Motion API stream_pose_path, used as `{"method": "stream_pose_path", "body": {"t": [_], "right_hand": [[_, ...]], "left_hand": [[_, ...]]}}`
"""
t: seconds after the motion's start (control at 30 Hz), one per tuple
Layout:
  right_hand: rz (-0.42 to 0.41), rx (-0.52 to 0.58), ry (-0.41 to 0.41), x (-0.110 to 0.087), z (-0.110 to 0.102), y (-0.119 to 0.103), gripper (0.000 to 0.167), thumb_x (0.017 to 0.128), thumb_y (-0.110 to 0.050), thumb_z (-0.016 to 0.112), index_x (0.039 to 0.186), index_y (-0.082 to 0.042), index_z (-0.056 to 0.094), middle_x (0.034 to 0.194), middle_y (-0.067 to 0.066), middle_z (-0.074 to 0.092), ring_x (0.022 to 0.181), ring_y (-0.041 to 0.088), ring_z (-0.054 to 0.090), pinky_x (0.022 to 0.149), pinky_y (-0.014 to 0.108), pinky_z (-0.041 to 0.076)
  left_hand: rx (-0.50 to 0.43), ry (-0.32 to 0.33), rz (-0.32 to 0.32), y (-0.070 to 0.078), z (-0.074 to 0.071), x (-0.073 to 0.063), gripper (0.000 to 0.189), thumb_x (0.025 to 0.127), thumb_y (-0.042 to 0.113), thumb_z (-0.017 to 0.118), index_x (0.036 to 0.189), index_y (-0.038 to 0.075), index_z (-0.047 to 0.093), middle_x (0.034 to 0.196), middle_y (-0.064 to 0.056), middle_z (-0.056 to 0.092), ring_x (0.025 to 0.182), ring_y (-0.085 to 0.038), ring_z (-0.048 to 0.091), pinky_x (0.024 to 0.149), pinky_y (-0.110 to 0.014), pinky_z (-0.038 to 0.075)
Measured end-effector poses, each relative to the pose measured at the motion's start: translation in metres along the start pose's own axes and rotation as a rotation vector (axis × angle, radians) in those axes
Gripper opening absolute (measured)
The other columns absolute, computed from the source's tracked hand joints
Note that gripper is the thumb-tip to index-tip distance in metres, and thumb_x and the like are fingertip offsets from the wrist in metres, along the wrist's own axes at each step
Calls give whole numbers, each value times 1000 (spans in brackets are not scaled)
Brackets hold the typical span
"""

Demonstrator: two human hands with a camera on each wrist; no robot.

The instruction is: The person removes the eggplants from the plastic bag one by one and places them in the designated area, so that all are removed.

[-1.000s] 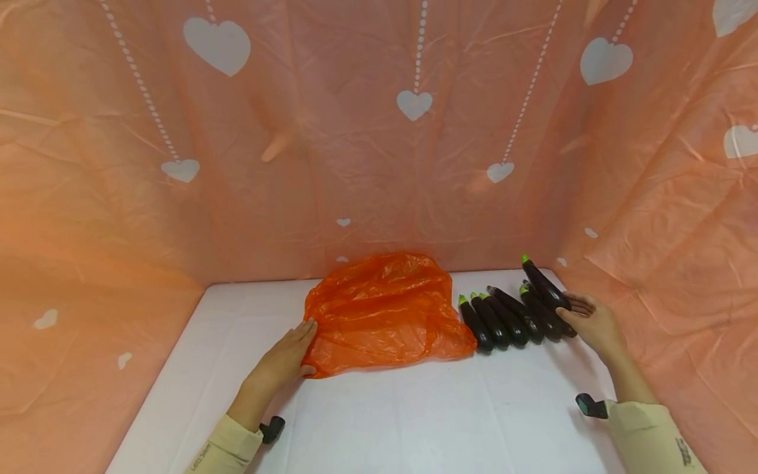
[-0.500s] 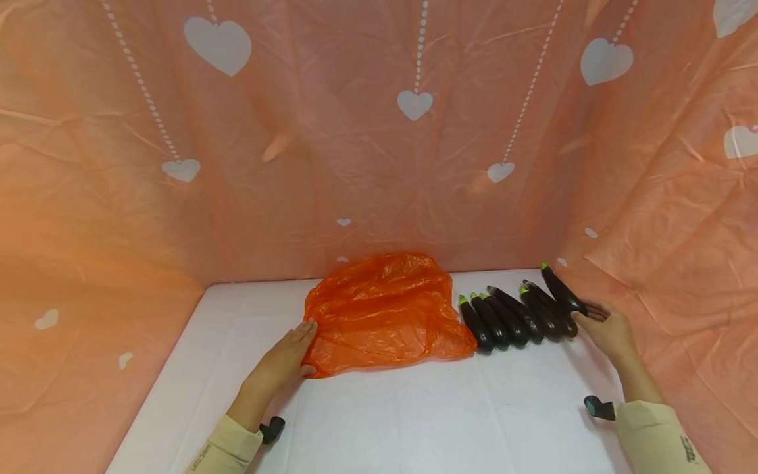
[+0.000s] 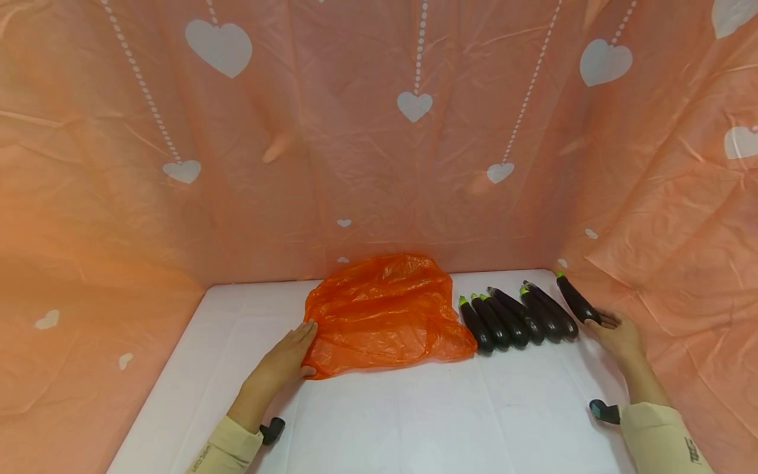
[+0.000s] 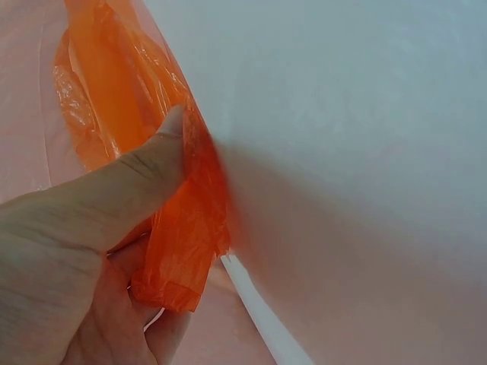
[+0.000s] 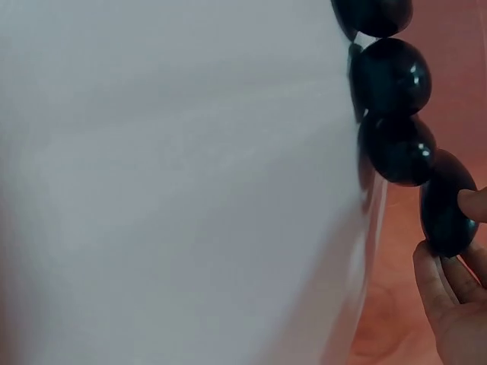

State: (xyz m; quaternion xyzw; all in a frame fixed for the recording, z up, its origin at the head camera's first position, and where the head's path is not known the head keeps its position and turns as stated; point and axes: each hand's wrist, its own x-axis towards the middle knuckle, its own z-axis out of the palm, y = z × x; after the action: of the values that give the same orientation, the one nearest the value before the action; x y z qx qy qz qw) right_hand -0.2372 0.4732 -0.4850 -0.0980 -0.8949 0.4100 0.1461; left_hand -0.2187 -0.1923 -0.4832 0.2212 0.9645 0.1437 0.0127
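An orange plastic bag (image 3: 385, 322) lies crumpled on the white table. At its left edge is my left hand (image 3: 285, 355), the thumb in front of the plastic (image 4: 183, 236) and fingers behind it in the left wrist view. My right hand (image 3: 618, 336) grips the lower end of a dark eggplant (image 3: 576, 299) at the right end of a row. Its green stem points to the back. To its left, several more eggplants (image 3: 512, 319) lie side by side, slanting. In the right wrist view, thumb and fingers hold the eggplant's rounded end (image 5: 447, 209).
A white cloth (image 3: 414, 421) covers the table. Peach sheeting (image 3: 379, 164) with white hearts stands around the back and sides. The bag's right corner touches the leftmost eggplant. A dark camera mount sits at each wrist.
My right hand has moved right and slightly toward me with the eggplant, from above the row's right end to beside it. The left hand and bag stay put.
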Motion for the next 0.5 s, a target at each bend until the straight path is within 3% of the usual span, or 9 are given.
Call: {"method": "stream_pose_path", "body": {"t": [0.1,0.37,0.5], "right_hand": [[32,-34,-23,1,-1,3,53,103,-14,68,141,20,51,135,45,58,74,-27,40,65,4,45],[53,-34,-33,4,2,6,52,100,-11,69,135,24,52,121,44,66,72,-20,45,64,9,46],[59,-28,-40,5,4,5,51,101,-10,66,135,27,50,122,46,64,71,-19,44,63,9,46]], "left_hand": [[0,-5,-4,1,-1,0,88,87,14,88,156,-15,42,164,-33,40,154,-47,37,127,-59,31],[12,-2,-1,1,-1,-1,88,87,15,88,156,-15,42,164,-33,40,154,-47,38,127,-59,31],[-1,-2,7,0,-1,-1,88,86,13,88,155,-17,42,164,-34,40,154,-48,38,127,-59,30]]}}
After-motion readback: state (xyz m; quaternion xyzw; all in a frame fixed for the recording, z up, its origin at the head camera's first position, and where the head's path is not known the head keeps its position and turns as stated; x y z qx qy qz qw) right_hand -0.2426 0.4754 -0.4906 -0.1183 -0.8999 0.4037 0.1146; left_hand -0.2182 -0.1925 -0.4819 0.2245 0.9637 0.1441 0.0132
